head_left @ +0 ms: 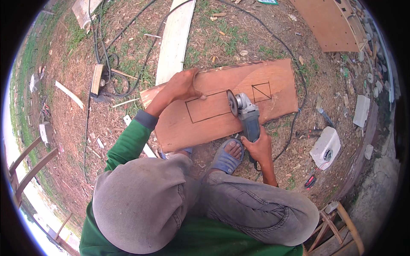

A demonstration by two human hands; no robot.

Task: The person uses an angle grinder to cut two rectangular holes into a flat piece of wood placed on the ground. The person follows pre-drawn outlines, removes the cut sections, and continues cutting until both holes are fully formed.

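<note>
A reddish-brown wooden board (175, 130) lies at a slant before me, with a long rectangle and a smaller crossed box drawn on it in dark lines. My left hand (183, 84) grips its far edge, the thumb on the top face near the long rectangle. My right hand (259, 147) is wrapped round the rear body of a grey-and-dark angle grinder (250, 119). The grinder's disc (232, 103) stands on edge at the right end of the long rectangle; whether it touches the wood I cannot tell.
My sandalled foot (228, 157) is close to the board's near edge. A pale plank (174, 40) runs away behind the board. Black cables (256, 19) loop over the ground. To the right lie a white box (325, 147) and a red-and-black tool (310, 181); a large brown panel (326, 25) is at far right.
</note>
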